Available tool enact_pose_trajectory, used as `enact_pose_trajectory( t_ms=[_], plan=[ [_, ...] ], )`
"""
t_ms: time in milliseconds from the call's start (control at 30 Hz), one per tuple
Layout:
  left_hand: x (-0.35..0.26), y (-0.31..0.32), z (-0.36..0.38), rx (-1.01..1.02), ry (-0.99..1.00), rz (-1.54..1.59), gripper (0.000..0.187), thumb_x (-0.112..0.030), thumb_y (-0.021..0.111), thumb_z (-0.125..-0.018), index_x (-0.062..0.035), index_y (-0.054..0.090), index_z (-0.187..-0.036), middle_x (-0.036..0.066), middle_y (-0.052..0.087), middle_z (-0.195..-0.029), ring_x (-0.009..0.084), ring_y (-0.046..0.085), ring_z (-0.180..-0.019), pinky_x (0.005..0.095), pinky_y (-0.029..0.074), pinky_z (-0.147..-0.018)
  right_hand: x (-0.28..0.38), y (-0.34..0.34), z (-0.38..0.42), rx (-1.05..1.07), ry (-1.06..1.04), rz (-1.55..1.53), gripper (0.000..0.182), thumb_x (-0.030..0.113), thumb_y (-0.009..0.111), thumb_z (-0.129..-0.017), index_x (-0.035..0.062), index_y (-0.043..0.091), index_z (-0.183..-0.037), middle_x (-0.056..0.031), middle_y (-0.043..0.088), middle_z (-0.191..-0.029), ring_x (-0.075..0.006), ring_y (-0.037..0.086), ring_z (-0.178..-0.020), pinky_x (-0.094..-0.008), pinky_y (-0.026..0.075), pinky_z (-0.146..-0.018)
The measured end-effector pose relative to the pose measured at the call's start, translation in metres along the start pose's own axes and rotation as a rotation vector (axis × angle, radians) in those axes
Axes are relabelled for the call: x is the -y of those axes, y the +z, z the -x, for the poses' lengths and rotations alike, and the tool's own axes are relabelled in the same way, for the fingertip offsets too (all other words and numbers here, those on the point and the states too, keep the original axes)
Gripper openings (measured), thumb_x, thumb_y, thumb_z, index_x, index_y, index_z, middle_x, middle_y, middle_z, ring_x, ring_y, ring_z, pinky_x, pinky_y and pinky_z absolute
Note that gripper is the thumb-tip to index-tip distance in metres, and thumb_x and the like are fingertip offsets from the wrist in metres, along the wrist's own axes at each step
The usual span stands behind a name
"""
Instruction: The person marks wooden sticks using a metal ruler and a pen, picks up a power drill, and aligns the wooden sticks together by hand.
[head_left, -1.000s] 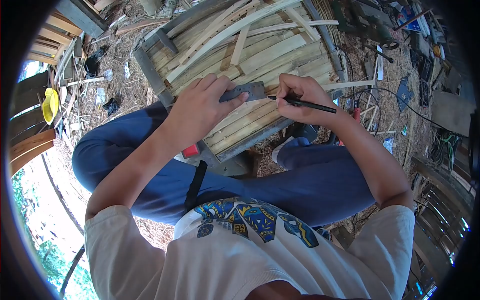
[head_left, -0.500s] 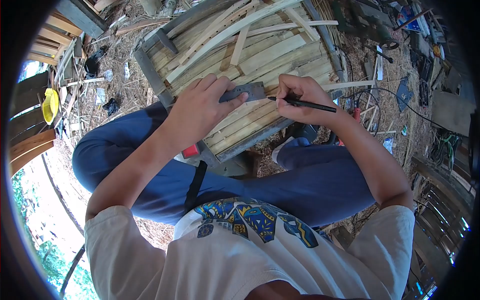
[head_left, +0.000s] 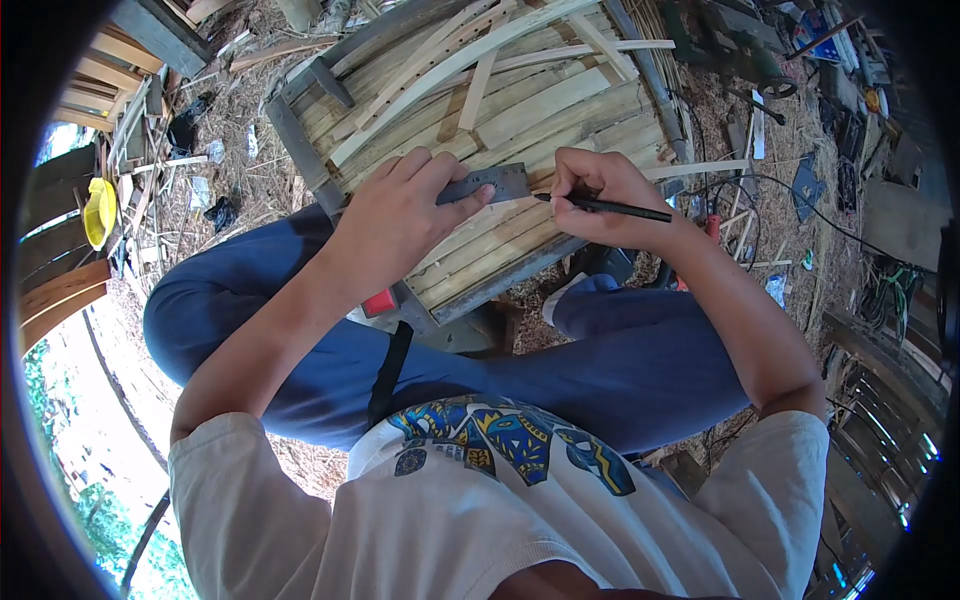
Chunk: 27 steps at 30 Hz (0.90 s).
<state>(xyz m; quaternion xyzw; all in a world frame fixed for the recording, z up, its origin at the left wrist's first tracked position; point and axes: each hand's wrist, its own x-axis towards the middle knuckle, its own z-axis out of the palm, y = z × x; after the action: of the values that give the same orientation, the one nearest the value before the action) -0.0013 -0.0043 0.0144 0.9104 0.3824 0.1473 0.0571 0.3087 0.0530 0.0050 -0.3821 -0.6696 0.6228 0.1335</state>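
Observation:
My left hand (head_left: 405, 205) is closed round a wide grey metal ruler (head_left: 510, 182), with the thumb pressed on its face. The ruler lies over a pale wooden strip on the slatted wooden bench (head_left: 500, 262); the palm hides its left part. Just right of the ruler's end, my right hand (head_left: 605, 200) pinches a black pen (head_left: 630, 209). The pen's tip points left and sits close to the ruler's end; whether it touches the wood I cannot make out.
Long pale wooden strips (head_left: 480, 58) lie across the far part of the bench, one with a row of holes. A red object (head_left: 379, 302) sits by the near left corner. Shavings and scraps cover the ground. On the left is a yellow helmet-like object (head_left: 100, 213); a black cable (head_left: 830, 212) runs right.

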Motion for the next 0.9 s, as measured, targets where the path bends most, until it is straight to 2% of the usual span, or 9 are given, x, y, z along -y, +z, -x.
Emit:
enact_pose_trajectory(
  t_ms=[67, 167, 367, 467, 567, 667, 767, 900],
  plan=[
    [0.000, 0.000, 0.000, 0.000, 0.000, 0.006, 0.046, -0.013, 0.079, -0.092, -0.0259, 0.084, -0.135, 0.004, 0.070, -0.114, 0.0240, 0.069, -0.101, 0.0378, 0.061, -0.084, 0.002, 0.001, 0.000, -0.018, 0.013, -0.017, 0.016, 0.007, 0.072, -0.095, 0.0015, 0.057, -0.093, -0.0029, 0.067, -0.082, -0.0062, 0.060, -0.077, -0.0285, 0.050, -0.072],
    [0.000, 0.000, 0.000, -0.001, 0.002, 0.008, 0.045, -0.013, 0.079, -0.092, -0.0256, 0.084, -0.135, 0.004, 0.070, -0.114, 0.0237, 0.068, -0.101, 0.0374, 0.060, -0.085, 0.001, -0.001, 0.000, 0.031, 0.013, 0.025, 0.019, 0.001, 0.070, -0.097, 0.0042, 0.051, -0.094, 0.0012, 0.065, -0.088, -0.0027, 0.056, -0.082, -0.0258, 0.047, -0.072],
    [0.000, 0.001, 0.000, -0.007, 0.001, 0.005, 0.044, -0.013, 0.079, -0.093, -0.0261, 0.084, -0.134, 0.003, 0.070, -0.114, 0.0235, 0.068, -0.101, 0.0378, 0.060, -0.085, -0.003, 0.001, 0.000, -0.027, 0.010, -0.082, 0.018, 0.002, 0.072, -0.099, 0.0042, 0.053, -0.096, 0.0008, 0.065, -0.091, -0.0035, 0.058, -0.082, -0.0263, 0.049, -0.074],
    [0.000, 0.001, 0.001, 0.008, -0.003, -0.013, 0.043, -0.013, 0.078, -0.094, -0.0261, 0.084, -0.135, 0.003, 0.070, -0.114, 0.0236, 0.068, -0.101, 0.0382, 0.060, -0.085, 0.002, 0.006, 0.001, -0.210, -0.094, -0.229, 0.012, 0.007, 0.076, -0.098, 0.0033, 0.065, -0.099, -0.0054, 0.065, -0.092, -0.0093, 0.062, -0.080, -0.0293, 0.050, -0.071],
    [0.001, 0.001, 0.002, 0.003, -0.001, -0.005, 0.047, -0.012, 0.079, -0.092, -0.0262, 0.083, -0.136, 0.003, 0.071, -0.116, 0.0237, 0.068, -0.102, 0.0377, 0.060, -0.086, -0.002, -0.010, -0.004, -0.232, -0.381, 0.489, 0.016, 0.012, 0.082, -0.096, 0.0071, 0.072, -0.106, -0.0080, 0.069, -0.100, -0.0229, 0.068, -0.087, -0.0354, 0.053, -0.077],
    [0.002, 0.001, 0.004, -0.013, 0.014, 0.008, 0.053, -0.011, 0.081, -0.088, -0.0258, 0.081, -0.139, 0.005, 0.071, -0.119, 0.0255, 0.068, -0.104, 0.0385, 0.060, -0.088, 0.000, -0.019, 0.002, -0.168, -0.514, 0.772, 0.023, 0.016, 0.086, -0.091, 0.0111, 0.076, -0.111, -0.0084, 0.071, -0.107, -0.0347, 0.068, -0.097, -0.0440, 0.053, -0.089],
    [0.006, -0.001, 0.007, -0.012, -0.018, 0.114, 0.059, -0.011, 0.084, -0.084, -0.0245, 0.080, -0.141, 0.006, 0.071, -0.123, 0.0279, 0.068, -0.107, 0.0410, 0.060, -0.090, -0.006, -0.013, 0.006, -0.165, -0.480, 0.765, 0.025, 0.018, 0.088, -0.088, 0.0117, 0.075, -0.109, -0.0069, 0.071, -0.107, -0.0337, 0.068, -0.103, -0.0473, 0.050, -0.097],
    [0.007, -0.004, 0.011, -0.021, -0.044, 0.135, 0.062, -0.012, 0.085, -0.081, -0.0233, 0.079, -0.141, 0.008, 0.071, -0.127, 0.0297, 0.068, -0.109, 0.0435, 0.058, -0.092, -0.006, -0.010, 0.007, -0.138, -0.421, 0.708, 0.025, 0.016, 0.089, -0.087, 0.0123, 0.073, -0.106, -0.0059, 0.069, -0.103, -0.0326, 0.067, -0.102, -0.0454, 0.048, -0.096]
  ],
)
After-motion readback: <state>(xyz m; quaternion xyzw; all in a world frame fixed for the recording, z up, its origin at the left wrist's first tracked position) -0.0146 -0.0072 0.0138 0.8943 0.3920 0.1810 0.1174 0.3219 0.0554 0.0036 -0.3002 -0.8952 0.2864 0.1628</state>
